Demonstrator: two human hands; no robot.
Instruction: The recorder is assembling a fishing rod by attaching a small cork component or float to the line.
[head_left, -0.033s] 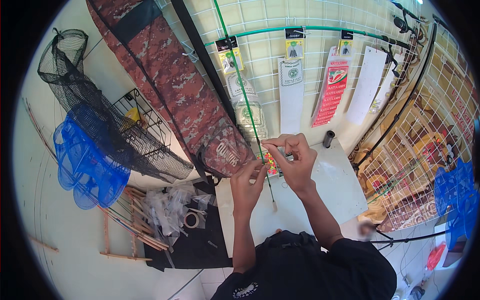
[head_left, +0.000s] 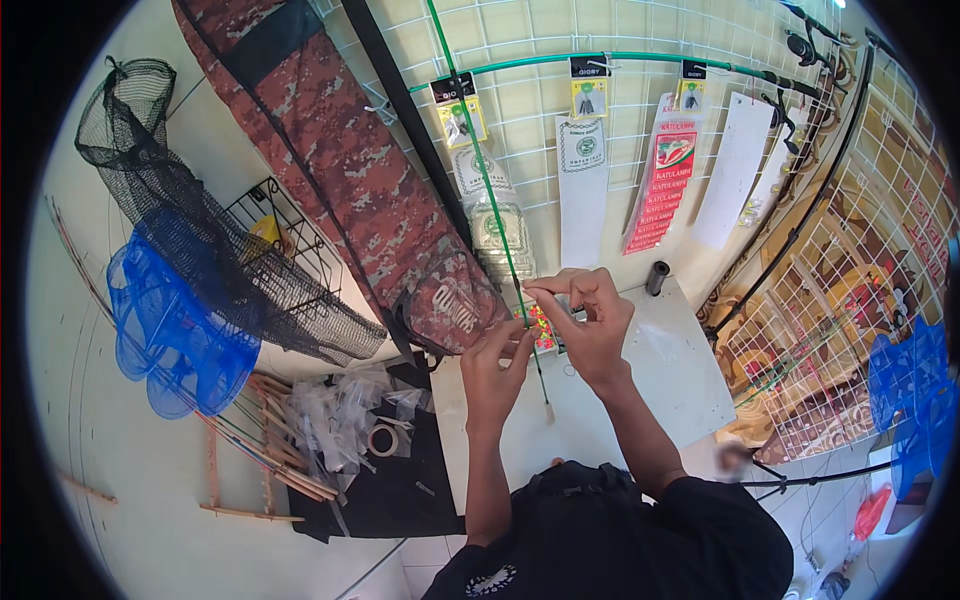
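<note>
A thin green fishing rod [head_left: 492, 185] runs from the top of the view down over the white table, ending in a pale tip [head_left: 549, 412]. My left hand [head_left: 493, 372] is closed at the rod, thumb and fingers pinched around its lower part. Just above and to the right, my right hand [head_left: 592, 325] pinches with thumb and index finger right beside the rod. Whatever sits between those fingertips is too small to make out. Behind my hands, partly covered, lies a box of small red, yellow and green pieces [head_left: 543, 328].
The white table [head_left: 660, 370] holds a black cylinder [head_left: 657, 278] at its back. A camouflage rod bag [head_left: 350, 170] leans at left, near black netting [head_left: 230, 250] and blue nets [head_left: 175, 320]. Plastic bags [head_left: 340, 420] and a tape roll [head_left: 383, 440] lie lower left. Packets [head_left: 660, 180] hang on a wire grid.
</note>
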